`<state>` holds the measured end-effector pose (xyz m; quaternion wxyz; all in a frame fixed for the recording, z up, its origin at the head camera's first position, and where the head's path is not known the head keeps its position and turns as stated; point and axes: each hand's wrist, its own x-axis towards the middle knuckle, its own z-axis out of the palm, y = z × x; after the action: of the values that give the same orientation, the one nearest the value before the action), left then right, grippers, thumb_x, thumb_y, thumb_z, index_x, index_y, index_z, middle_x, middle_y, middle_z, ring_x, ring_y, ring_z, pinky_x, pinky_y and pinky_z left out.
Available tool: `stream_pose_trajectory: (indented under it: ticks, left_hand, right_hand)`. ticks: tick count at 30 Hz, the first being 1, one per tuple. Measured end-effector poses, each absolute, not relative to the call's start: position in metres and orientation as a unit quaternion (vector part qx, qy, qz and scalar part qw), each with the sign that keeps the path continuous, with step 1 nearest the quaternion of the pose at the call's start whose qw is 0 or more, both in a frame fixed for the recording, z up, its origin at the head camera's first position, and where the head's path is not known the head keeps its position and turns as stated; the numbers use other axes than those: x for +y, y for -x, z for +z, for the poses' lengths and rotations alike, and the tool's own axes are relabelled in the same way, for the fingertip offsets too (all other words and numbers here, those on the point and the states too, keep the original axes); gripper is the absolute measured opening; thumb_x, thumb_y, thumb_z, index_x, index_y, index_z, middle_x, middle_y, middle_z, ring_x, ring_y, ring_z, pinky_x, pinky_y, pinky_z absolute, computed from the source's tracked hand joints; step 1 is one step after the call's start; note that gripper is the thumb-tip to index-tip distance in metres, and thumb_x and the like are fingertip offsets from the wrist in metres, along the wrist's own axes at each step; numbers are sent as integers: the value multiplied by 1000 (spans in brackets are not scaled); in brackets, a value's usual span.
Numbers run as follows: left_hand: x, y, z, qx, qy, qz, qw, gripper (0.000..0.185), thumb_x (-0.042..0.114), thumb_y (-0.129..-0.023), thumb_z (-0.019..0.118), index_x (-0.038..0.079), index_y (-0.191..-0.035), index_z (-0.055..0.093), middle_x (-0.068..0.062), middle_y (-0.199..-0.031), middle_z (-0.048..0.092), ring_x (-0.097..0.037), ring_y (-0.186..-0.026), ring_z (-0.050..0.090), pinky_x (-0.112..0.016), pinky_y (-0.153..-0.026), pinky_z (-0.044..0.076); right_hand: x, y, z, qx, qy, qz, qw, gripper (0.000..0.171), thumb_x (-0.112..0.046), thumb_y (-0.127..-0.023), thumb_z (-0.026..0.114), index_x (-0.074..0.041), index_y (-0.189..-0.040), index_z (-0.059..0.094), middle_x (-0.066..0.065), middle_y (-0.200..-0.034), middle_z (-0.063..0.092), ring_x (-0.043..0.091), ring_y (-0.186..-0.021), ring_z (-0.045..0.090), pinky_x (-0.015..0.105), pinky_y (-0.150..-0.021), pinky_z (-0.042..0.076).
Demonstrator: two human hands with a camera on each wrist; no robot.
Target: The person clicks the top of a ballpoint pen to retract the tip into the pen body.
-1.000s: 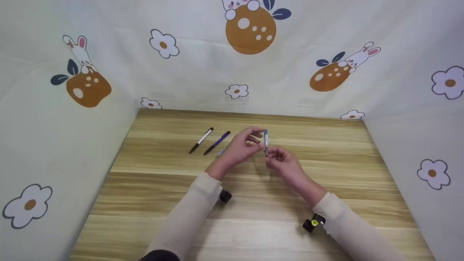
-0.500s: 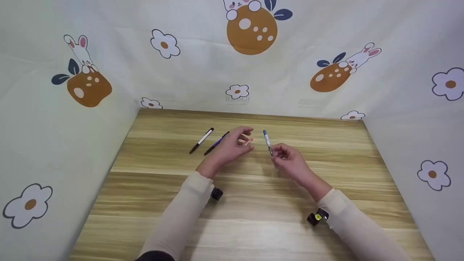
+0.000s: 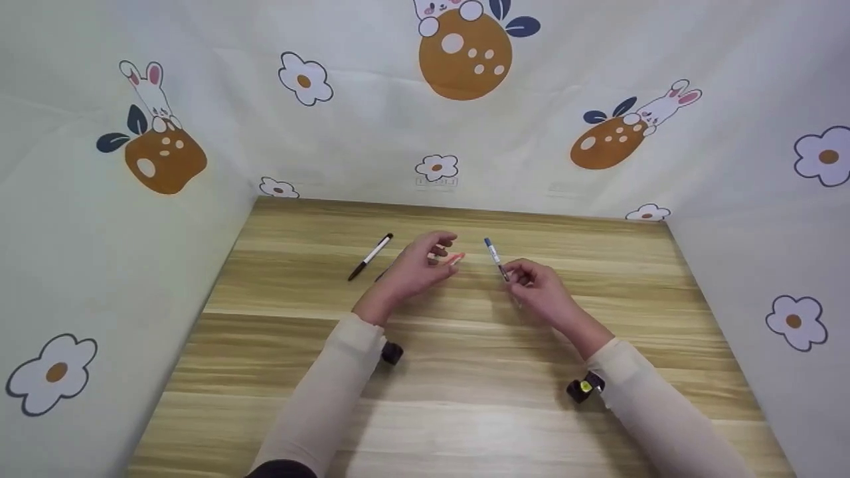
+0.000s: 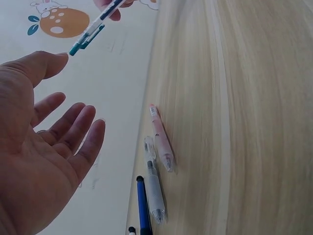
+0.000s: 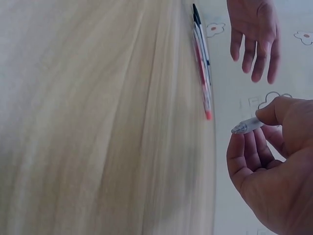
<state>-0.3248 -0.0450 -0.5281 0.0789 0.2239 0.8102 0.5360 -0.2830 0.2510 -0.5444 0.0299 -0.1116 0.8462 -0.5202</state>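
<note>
My right hand (image 3: 536,285) pinches a slim click pen (image 3: 495,255) near its writing end, above the table. The blue-green clip end points away, and in the right wrist view the clear tip (image 5: 240,128) sticks out between thumb and fingers. To the left of it, my left hand (image 3: 413,271) hovers with fingers spread loosely, holding nothing. Below that hand in the left wrist view lie a pink pen (image 4: 161,137), a clear pen (image 4: 154,188) and a blue pen (image 4: 143,205). A white pen with dark ends (image 3: 370,256) rests farthest left; the left hand hides most of the others in the head view.
The wood-grain table (image 3: 438,411) is enclosed at the back and sides by pale cloth (image 3: 358,133) printed with rabbits, oranges and flowers. Both forearms reach in from the near side, each with a black wrist camera (image 3: 392,353).
My left hand has come away from the pen and moved left, over the lying pens. My right hand has drawn right with the pen, which now tilts more. The pink pen shows now.
</note>
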Motion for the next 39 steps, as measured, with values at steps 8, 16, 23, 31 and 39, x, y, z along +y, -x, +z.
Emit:
stream_pose_trajectory:
  ticks: [8, 16, 23, 31, 39]
  left_hand:
    - [-49, 326, -529, 811, -223, 535, 75, 59, 7, -101, 80, 4, -156, 56, -17, -145, 61, -41, -135, 62, -47, -111, 55]
    - [-52, 326, -527, 811, -227, 535, 68, 60, 7, -101, 80, 3, -156, 56, -17, -144, 62, -43, -134, 62, -50, -110, 55]
    - [-53, 326, -528, 814, -216, 534, 72, 59, 10, -101, 81, 8, -156, 58, -14, -143, 63, -43, -133, 63, -47, -109, 56]
    - [-54, 327, -527, 816, -213, 531, 81, 60, 16, -103, 81, 9, -157, 57, -14, -145, 62, -42, -136, 62, -47, -110, 56]
    - [-55, 326, -527, 810, -222, 538, 79, 56, 10, -103, 80, 6, -154, 58, -16, -142, 63, -45, -134, 63, -48, -108, 57]
  right_hand:
    - [262, 293, -546, 864, 137, -485, 19, 33, 11, -96, 67, 8, -128, 73, 21, -101, 71, 20, -90, 63, 22, -76, 54]
    - [270, 301, -548, 880, 154, -449, -5, 30, 11, -95, 70, 4, -124, 78, 14, -99, 71, 20, -90, 64, 24, -79, 53]
    - [273, 305, -551, 892, 157, -423, -5, 32, 11, -95, 71, 5, -125, 79, 13, -96, 67, 21, -90, 63, 25, -78, 52]
    - [272, 307, -556, 899, 162, -407, -6, 37, 10, -95, 71, 0, -129, 80, 6, -93, 64, 20, -87, 58, 27, -76, 49]
    - [272, 312, -562, 910, 164, -382, 9, 36, 6, -97, 71, -3, -131, 80, 5, -94, 62, 20, -86, 53, 29, -75, 45]
